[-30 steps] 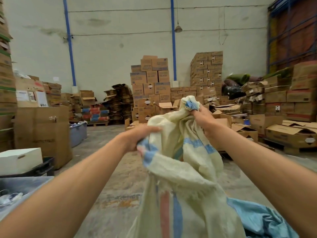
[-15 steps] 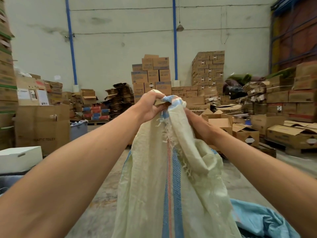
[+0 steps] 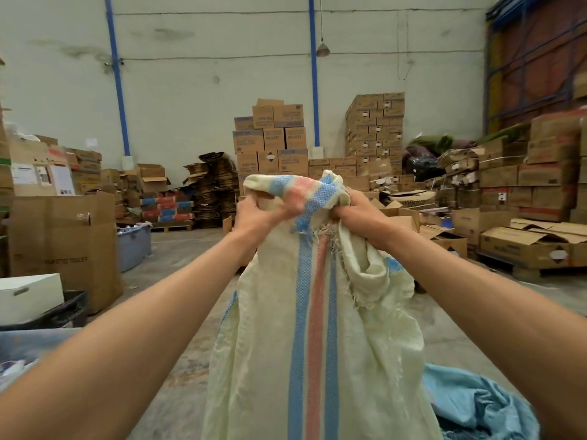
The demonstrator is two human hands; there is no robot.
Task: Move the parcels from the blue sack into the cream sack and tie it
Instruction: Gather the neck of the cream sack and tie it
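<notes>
The cream sack, woven with blue and red stripes, stands upright in front of me with its mouth gathered at the top. My left hand grips the bunched top fabric from the left. My right hand grips the same bunch from the right, close beside the left. A striped fold of the mouth arches over between both hands. The blue sack lies crumpled on the floor at the lower right. No parcels show; the cream sack's contents are hidden.
Stacked cardboard boxes line the back wall and the right side. A tall brown carton and a white box on a black crate stand at the left. A grey tub sits behind them. Bare concrete floor lies ahead.
Both hands have come together at the sack's top. The gathered mouth has been twisted and folded over between them, and the sack body now hangs straighter.
</notes>
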